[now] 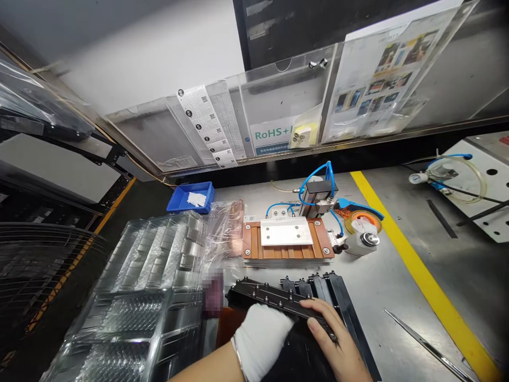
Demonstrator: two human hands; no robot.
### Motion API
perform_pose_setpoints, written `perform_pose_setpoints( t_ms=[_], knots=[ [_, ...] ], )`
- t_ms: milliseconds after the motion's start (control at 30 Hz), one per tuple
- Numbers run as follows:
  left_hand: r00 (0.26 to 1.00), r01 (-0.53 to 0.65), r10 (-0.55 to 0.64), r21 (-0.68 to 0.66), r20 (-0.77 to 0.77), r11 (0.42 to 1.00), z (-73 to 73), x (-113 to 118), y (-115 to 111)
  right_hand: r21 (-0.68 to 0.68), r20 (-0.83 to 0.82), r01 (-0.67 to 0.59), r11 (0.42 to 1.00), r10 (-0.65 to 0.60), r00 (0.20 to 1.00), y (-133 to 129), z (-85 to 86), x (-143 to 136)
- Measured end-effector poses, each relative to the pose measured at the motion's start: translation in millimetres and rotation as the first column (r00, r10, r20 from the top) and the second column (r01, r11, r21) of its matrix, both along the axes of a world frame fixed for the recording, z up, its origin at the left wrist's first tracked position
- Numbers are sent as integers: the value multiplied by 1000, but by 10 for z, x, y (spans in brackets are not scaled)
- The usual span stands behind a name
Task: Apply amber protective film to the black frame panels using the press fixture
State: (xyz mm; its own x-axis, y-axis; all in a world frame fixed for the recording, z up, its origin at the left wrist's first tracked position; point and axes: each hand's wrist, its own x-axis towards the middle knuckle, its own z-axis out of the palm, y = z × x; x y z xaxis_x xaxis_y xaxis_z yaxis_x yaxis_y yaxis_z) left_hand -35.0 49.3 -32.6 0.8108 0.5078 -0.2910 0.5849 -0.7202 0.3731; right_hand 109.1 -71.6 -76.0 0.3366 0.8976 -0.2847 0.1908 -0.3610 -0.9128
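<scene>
A long black part point(274, 298) with several round studs along it lies tilted across both hands, near the bottom centre. My left hand point(264, 337), in a white glove, is under its near side; its fingers are hidden beneath the part. My bare right hand point(332, 334) grips the right end, fingers on top and thumb at the near edge. Several similar black parts point(345, 307) lie side by side just beyond and right of my right hand. Farther back sits a fixture point(286, 232) with a brown base, a white plate and blue air tubes.
Clear plastic trays point(159, 254) are stacked at left, with a blue bin point(191, 197) behind them. Tweezers point(427, 342) lie at right beside yellow tape point(417, 270). A white bottle point(361, 244) and tape roll stand right of the fixture.
</scene>
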Motion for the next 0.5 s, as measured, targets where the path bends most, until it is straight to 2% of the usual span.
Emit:
perform_pose_setpoints(
  t_ms=[67, 167, 233, 333, 400, 467, 500],
  knots=[
    [991, 5, -5, -4, -133, 1000, 57, -89, 118, -15, 6, 43, 999, -43, 999, -16, 46, 25],
    [918, -17, 25, 25, -395, 1000, 125, -195, 212, -15, 35, 116, 993, -116, 993, -9, 118, 30],
    [881, -27, 43, 40, -471, 999, 157, -202, 205, -1, 49, 99, 995, -99, 994, 10, 130, 30],
    [855, -24, 41, 39, -517, 999, 247, -147, 156, 20, 61, 23, 1000, -24, 998, 37, 92, 49],
    [848, -48, 71, 59, -526, 997, 364, -162, 142, 41, 64, 19, 999, -22, 998, 39, 70, 86],
    [899, -98, 110, 51, -425, 994, 492, -290, 168, 47, 59, 69, 997, -72, 996, 27, 90, 145],
    [943, -125, 123, 14, -308, 992, 538, -397, 201, 36, 41, 110, 993, -111, 993, 18, 119, 180]
  ],
)
